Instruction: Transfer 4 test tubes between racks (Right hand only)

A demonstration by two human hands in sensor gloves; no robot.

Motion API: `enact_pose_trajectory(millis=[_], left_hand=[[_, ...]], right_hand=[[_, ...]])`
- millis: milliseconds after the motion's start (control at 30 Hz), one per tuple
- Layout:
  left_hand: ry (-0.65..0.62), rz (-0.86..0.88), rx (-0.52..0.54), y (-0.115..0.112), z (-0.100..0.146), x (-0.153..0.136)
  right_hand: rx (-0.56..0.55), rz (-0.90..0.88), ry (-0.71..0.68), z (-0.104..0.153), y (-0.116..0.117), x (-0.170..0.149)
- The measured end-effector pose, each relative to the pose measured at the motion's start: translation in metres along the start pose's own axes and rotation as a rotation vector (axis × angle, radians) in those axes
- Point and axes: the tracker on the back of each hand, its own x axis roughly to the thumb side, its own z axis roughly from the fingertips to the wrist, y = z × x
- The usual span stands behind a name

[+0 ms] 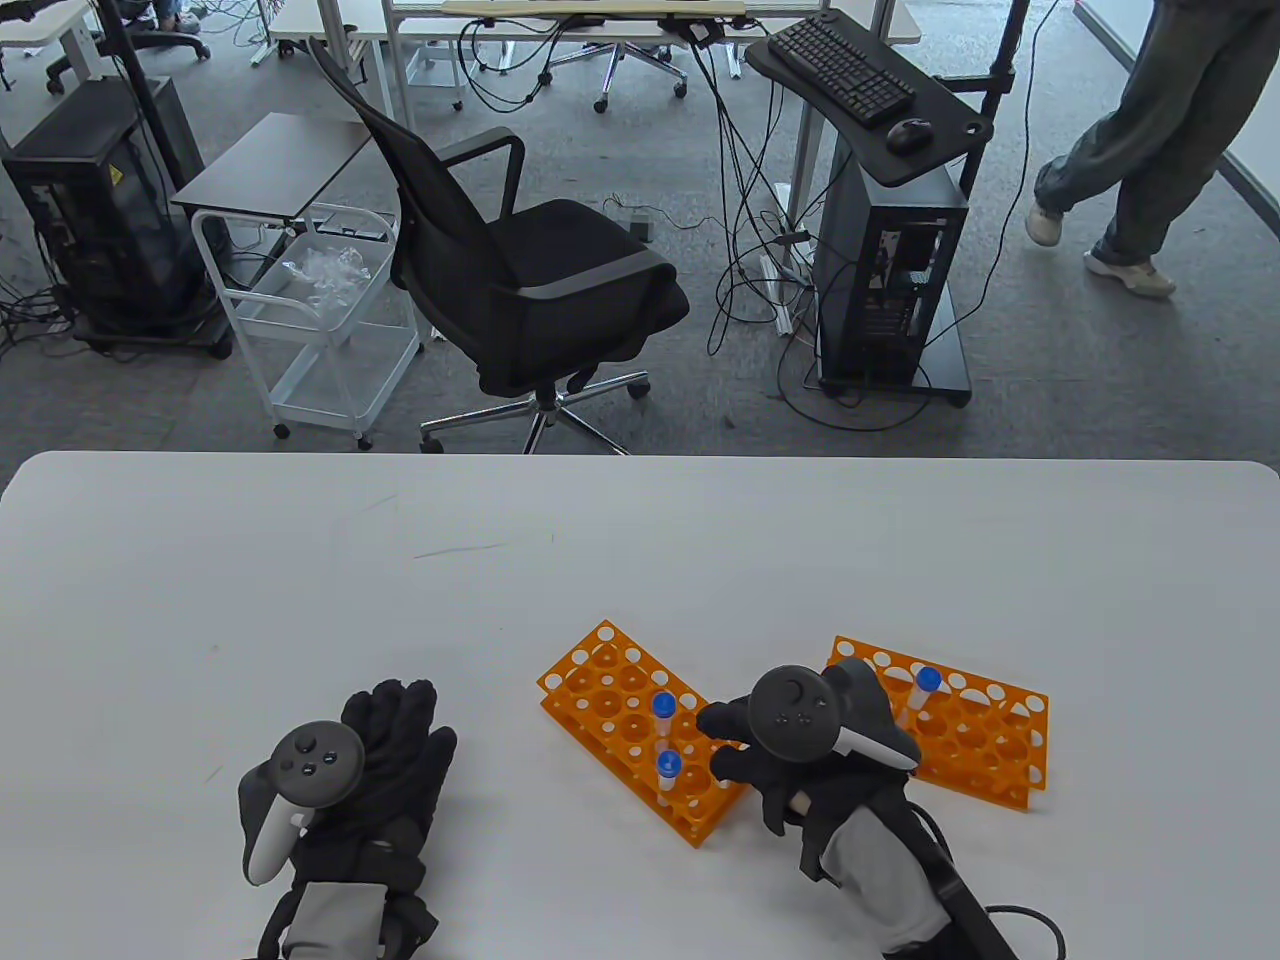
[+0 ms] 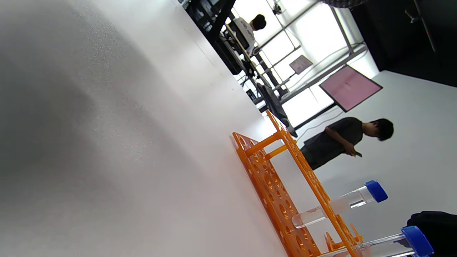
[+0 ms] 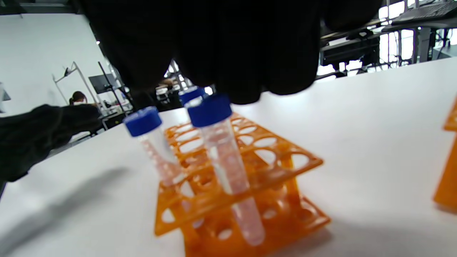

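table view: a white table (image 1: 640,560) holds 2 orange racks, well apart from the table's far edge.
left rack (image 1: 640,735): sits angled near the table's middle front; 2 blue-capped tubes show in it from above, far tube (image 1: 663,712) and near tube (image 1: 669,775), both upright near its right side.
right rack (image 1: 975,735): lies to the right of the left rack, apart from it; 1 blue-capped tube (image 1: 923,692) stands in its far left part.
right hand (image 1: 800,745): hangs over the gap between the racks, fingers reaching onto the left rack's right edge; whether it grips anything, i cannot tell.
right wrist view: 3 blue caps show at the left rack's near end; the front tube (image 3: 223,157) stands in a corner hole with the gloved fingers (image 3: 228,46) just above its cap; contact is unclear.
left hand (image 1: 375,770): rests flat on the table left of the racks, fingers spread, holding nothing.
left wrist view: left rack seen side-on with 2 tubes in it.
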Motion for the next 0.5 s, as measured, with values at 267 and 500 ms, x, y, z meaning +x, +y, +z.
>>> enact_pose_trajectory(millis=[267, 500], left_hand=[[-0.001, 0.001, -0.001, 0.0, 0.0, 0.0], [-0.001, 0.002, -0.001, 0.0, 0.0, 0.0]], right_hand=[[0.046, 0.02, 0.012, -0.005, 0.01, -0.001], [0.067, 0.017, 0.025, -0.008, 0.018, -0.005]])
